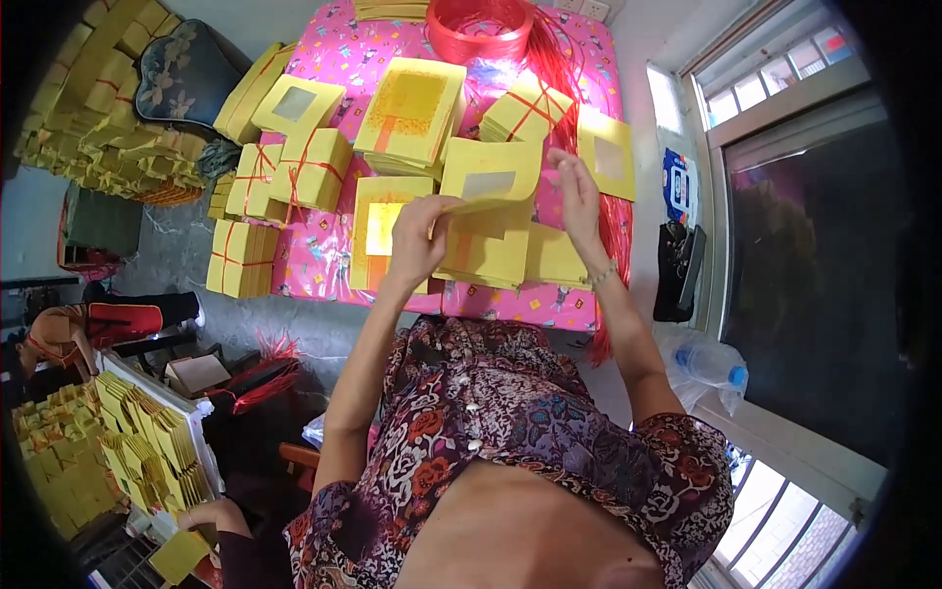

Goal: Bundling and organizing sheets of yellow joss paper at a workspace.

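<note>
A yellow paper sheet [500, 154] with a pale silvery square curls up over a stack of similar yellow paper [481, 257] near the table's front edge. My left hand [420, 238] is closed on the sheet's left edge, fingers pinching it. Just past the sheet's right side, my right hand [579, 201] is raised with its fingers stretched out and nothing in them. Left of the stack lies more yellow paper with a gold square [381, 231]. A taller stack with an orange-gold print [417, 108] sits behind.
Bundles tied with red strips [314, 169] stand at the table's left. A red plastic ring of strips [478, 29] sits at the back, trailing strands rightward. By the window sill are a wipes pack [679, 187] and a plastic bottle [708, 365]. Another person's hand [211, 515] holds yellow paper lower left.
</note>
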`<act>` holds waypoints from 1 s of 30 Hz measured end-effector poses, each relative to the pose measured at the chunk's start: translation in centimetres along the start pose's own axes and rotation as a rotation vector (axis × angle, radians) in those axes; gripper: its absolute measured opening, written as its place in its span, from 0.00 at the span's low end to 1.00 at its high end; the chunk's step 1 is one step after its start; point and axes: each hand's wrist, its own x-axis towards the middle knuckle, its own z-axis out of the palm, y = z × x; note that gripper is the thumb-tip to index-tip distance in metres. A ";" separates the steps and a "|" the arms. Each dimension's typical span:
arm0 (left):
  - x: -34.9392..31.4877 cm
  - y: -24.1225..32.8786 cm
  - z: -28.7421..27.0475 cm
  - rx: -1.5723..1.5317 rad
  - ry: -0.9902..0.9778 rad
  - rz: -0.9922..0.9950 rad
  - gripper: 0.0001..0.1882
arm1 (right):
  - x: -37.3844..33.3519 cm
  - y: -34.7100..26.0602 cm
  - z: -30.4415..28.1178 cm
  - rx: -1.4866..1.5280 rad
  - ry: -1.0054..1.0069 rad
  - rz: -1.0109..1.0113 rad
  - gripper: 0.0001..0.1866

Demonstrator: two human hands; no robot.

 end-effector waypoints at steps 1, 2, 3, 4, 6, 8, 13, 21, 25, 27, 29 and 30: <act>-0.2 -0.3 -0.1 -0.198 0.056 -0.134 0.15 | 0.7 1.4 -0.1 0.002 -0.004 -0.003 0.16; -0.1 -0.7 -0.2 -0.397 0.112 -0.264 0.14 | 1.6 3.2 -0.2 -0.016 0.006 0.005 0.19; 0.2 -0.5 -0.7 -0.588 0.079 -0.360 0.11 | 2.6 4.6 -0.3 -0.035 0.020 0.015 0.22; 0.4 -0.7 -1.0 -0.583 0.084 -0.357 0.11 | 3.5 5.4 0.0 -0.032 0.016 0.009 0.22; 0.5 -0.9 -1.4 -0.863 0.152 -0.357 0.13 | 4.7 6.2 1.3 0.157 0.016 0.181 0.25; 0.1 -1.6 -1.5 -0.900 0.171 -0.418 0.15 | 5.5 5.2 2.9 0.314 -0.038 0.210 0.28; -0.4 -1.6 -0.6 -0.958 0.240 -0.520 0.17 | 5.1 5.2 2.8 0.175 -0.126 0.071 0.25; -1.9 -3.8 3.2 -0.847 0.302 -0.428 0.17 | 0.9 5.0 1.1 0.182 0.052 -0.010 0.12; -2.1 -3.2 3.5 -0.805 0.297 -0.415 0.18 | -0.3 4.9 0.6 0.156 0.031 0.005 0.10; -2.2 -2.9 3.3 -0.761 0.255 -0.423 0.20 | -0.6 4.5 1.0 0.164 0.004 -0.052 0.12; -2.3 -2.3 3.5 -0.760 0.281 -0.420 0.20 | -1.2 4.7 1.1 0.131 -0.028 -0.090 0.15; -2.1 -2.1 3.5 -0.757 0.315 -0.420 0.21 | -1.4 5.0 1.0 0.098 -0.068 -0.127 0.19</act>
